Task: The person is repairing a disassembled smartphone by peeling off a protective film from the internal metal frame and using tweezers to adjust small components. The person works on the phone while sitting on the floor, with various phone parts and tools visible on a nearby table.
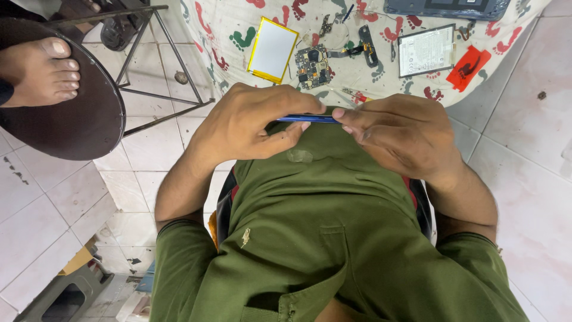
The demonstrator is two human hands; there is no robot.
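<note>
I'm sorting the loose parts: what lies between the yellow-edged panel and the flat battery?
In the head view, a circuit board and a black flex part lie between the yellow-edged panel and the flat battery.

I count two hands of mine, left hand [250, 122] and right hand [402, 134], sharing one thin blue phone frame [308, 119]. On the far cloth [417, 83] lie one yellow-edged screen panel [273, 49], one circuit board [313, 65], one battery [426, 50], one red tag [469, 67].
</note>
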